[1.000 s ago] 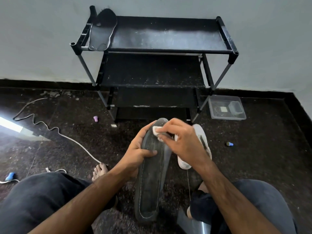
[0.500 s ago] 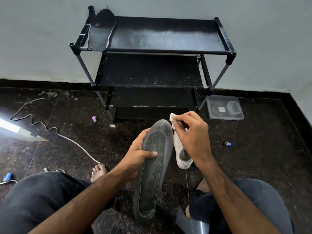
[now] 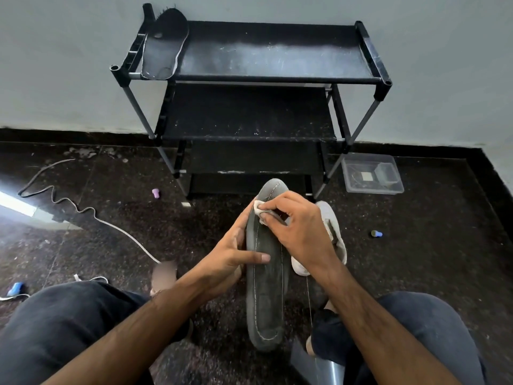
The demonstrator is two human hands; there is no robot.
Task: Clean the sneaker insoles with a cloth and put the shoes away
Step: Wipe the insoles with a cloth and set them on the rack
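Observation:
A long grey insole [image 3: 266, 295] with white edge stitching stands nearly upright between my knees. My left hand [image 3: 230, 257] grips its left edge, thumb across the face. My right hand [image 3: 299, 229] pinches a small white cloth [image 3: 259, 208] and presses it on the insole near the toe end. A white sneaker [image 3: 333, 232] lies on the floor just behind my right hand, partly hidden by it. A second dark insole [image 3: 165, 45] rests on the left end of the black shoe rack's [image 3: 277, 79] top shelf.
The rack stands against the grey wall, with dark lower shelves. A clear plastic box [image 3: 372, 175] sits on the floor to its right. A white cable [image 3: 83, 209] snakes across the dark floor at left. Small caps [image 3: 376, 233] lie scattered about.
My right hand, which had lifted the cloth off past the insole's toe, has come back down onto the insole near its top. The left hand keeps its grip.

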